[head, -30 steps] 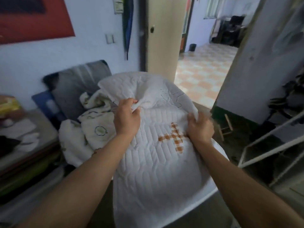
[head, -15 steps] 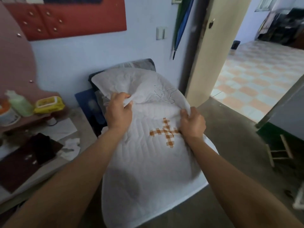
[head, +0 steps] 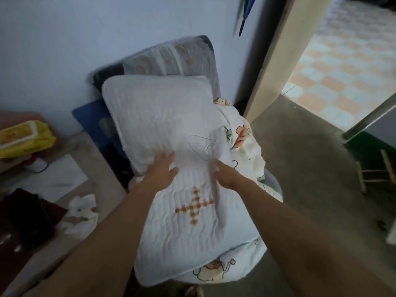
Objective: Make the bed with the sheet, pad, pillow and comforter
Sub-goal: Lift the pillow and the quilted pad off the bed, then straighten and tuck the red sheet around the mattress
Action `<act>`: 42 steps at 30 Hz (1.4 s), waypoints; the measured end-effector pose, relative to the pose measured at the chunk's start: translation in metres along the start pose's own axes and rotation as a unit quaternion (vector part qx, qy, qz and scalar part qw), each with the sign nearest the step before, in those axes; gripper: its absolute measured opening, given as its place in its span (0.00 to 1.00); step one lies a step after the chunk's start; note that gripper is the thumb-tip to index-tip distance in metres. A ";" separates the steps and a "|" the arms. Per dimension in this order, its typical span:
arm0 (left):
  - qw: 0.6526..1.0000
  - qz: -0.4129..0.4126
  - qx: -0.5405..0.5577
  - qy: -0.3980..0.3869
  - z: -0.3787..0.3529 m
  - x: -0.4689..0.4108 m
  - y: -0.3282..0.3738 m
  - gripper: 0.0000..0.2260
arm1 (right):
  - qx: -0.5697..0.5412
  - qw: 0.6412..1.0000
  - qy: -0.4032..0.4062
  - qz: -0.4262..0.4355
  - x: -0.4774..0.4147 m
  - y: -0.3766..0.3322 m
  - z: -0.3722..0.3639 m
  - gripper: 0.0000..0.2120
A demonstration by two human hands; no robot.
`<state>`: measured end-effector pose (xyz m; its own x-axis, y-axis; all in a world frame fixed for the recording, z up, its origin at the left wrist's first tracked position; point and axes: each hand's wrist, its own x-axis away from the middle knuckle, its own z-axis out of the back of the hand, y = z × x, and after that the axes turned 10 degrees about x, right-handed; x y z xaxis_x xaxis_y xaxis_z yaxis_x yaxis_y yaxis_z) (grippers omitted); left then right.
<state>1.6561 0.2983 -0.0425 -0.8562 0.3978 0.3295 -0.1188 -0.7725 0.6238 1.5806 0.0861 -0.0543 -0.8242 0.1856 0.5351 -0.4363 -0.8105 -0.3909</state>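
Left hand (head: 163,170) lay flat on the quilted pad (head: 162,116), fingers straight and spread. Right hand (head: 225,174) touched the pad too, but it was too blurry to tell what its fingers were doing. The pad sat on top of the cartoon-print comforter (head: 243,136), with a grey cushion (head: 171,54) behind the pad.

dim, bluish indoor light. daylight comes through the doorway (head: 334,91) at upper right, washing out the tiled floor (head: 351,52). motion blur softens the quilted pad (head: 162,116) and wall (head: 64,39). the door frame (head: 278,61) bows from wide-angle distortion; lower-left corner lies in shadow.
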 end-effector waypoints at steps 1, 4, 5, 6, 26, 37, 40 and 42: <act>1.000 0.004 0.010 -0.010 -0.008 -0.001 -0.006 0.26 | 0.011 1.000 -0.017 0.007 -0.002 0.001 -0.007 0.26; 0.999 0.010 0.013 -0.028 -0.016 -0.006 -0.013 0.26 | 0.014 1.000 -0.024 0.004 -0.003 0.006 -0.016 0.27; 0.999 0.009 0.005 -0.031 -0.015 -0.009 -0.011 0.26 | 0.003 1.000 -0.019 -0.001 -0.003 0.009 -0.016 0.26; 1.000 0.008 -0.007 -0.029 -0.013 -0.011 -0.008 0.26 | -0.007 1.000 -0.013 -0.004 -0.003 0.012 -0.014 0.26; 0.950 -0.293 -0.086 -0.064 -0.082 0.135 0.233 0.09 | -0.018 0.978 0.192 -0.086 0.272 0.131 0.059 0.11; 0.809 -0.526 -0.110 -0.239 -0.254 0.402 0.397 0.09 | -0.074 0.896 0.315 -0.306 0.620 0.275 -0.032 0.09; 0.753 -0.578 -0.110 -0.294 -0.305 0.490 0.428 0.10 | -0.081 0.850 0.357 -0.379 0.716 0.298 -0.073 0.10; 0.713 -0.611 -0.113 -0.325 -0.333 0.542 0.442 0.10 | -0.077 0.821 0.372 -0.427 0.769 0.306 -0.100 0.10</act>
<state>0.9723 0.0074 0.1760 0.3611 0.9308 -0.0572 -0.7178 0.3165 0.6202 0.7772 0.0362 0.1626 -0.1619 0.9835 0.0806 -0.9624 -0.1393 -0.2330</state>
